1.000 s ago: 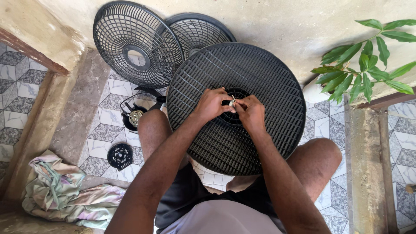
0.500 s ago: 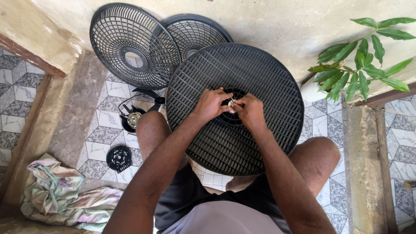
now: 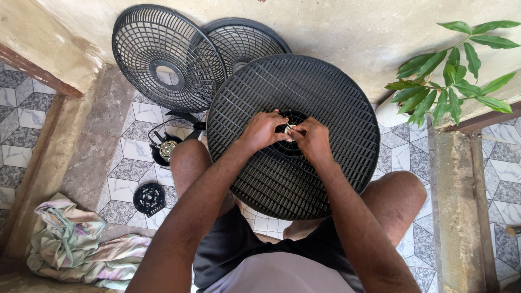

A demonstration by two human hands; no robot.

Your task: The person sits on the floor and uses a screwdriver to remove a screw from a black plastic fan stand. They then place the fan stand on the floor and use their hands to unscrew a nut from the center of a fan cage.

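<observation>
A large round black fan grille (image 3: pixel 325 97) rests tilted on my lap, its slatted face toward me. Both hands meet at its dark centre hub. My left hand (image 3: pixel 263 130) grips the left side of the hub with curled fingers. My right hand (image 3: pixel 310 138) pinches a small pale part (image 3: pixel 288 129) at the hub's middle. The rest of the hub is hidden under my fingers.
Two more black fan guards (image 3: pixel 168 57) (image 3: pixel 244 40) lean against the wall behind. A fan motor (image 3: pixel 165 147) and a small black disc (image 3: pixel 149 198) lie on the tiled floor at left. A crumpled cloth (image 3: pixel 76 247) sits at lower left. A leafy plant (image 3: pixel 450 70) in a white pot stands at right.
Both hands stay at the hub with only slight finger shifts. The view has drifted a little.
</observation>
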